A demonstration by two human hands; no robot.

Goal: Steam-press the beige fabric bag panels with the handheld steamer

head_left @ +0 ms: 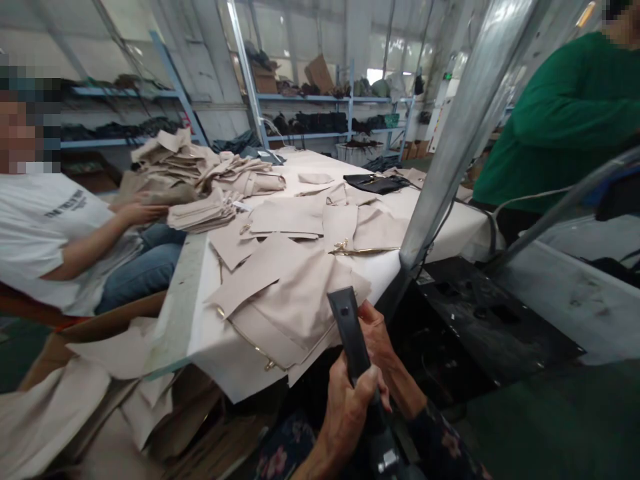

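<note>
My left hand [347,393] is wrapped round a long black tool with a flat, wider end [350,327]; its exact kind does not show. The tool slants up over the near corner of the table. Just behind it, on the right, is my right hand [377,333], with bent fingers close to the tool. What those fingers hold, if anything, is hidden. Beyond the tool's end lie beige fabric pieces [295,287], overlapping, with gold zippers [250,340] along some edges.
A white-covered table [215,363] carries beige stacks [200,210] and a black pouch [375,183]. A metal post [450,133] rises at its right. A box [45,360] of beige pieces stands lower left. One person sits left; another in green [565,127] stands right.
</note>
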